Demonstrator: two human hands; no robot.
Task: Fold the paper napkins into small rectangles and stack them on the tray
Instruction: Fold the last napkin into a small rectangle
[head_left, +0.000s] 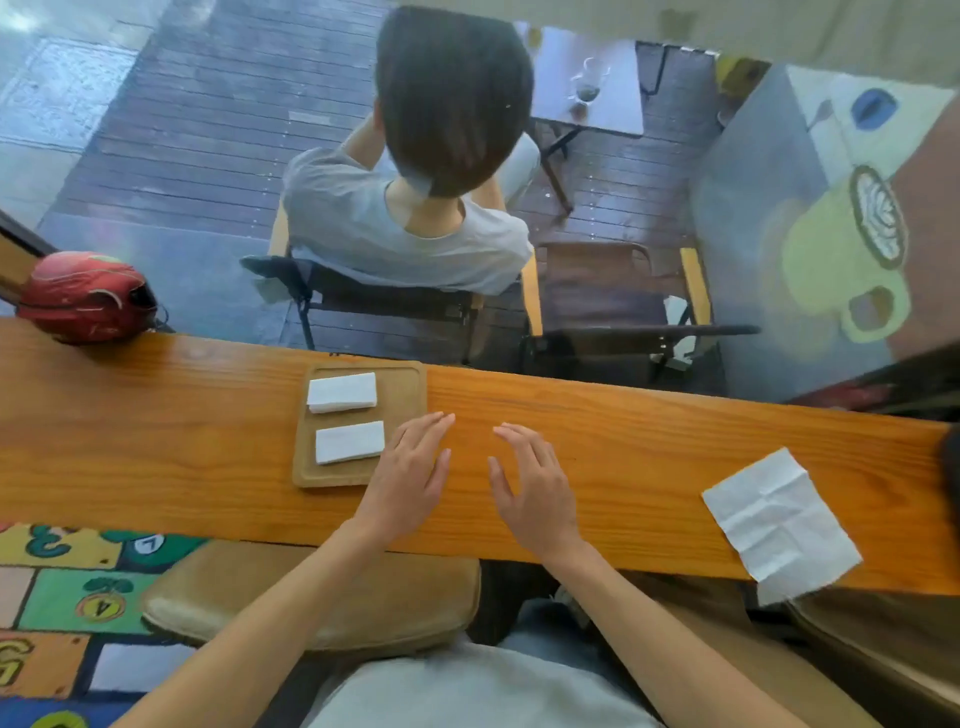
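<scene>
While both hands (410, 480) hover empty, folded napkins (349, 441) lie crosswise.

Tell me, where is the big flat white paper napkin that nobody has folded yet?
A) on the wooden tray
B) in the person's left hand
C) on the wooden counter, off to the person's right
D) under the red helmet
C: the unfolded white paper napkin lies flat on the long orange wooden counter, far to the right of both empty hands, while the light wooden tray holds only two folded white napkin stacks.
</scene>
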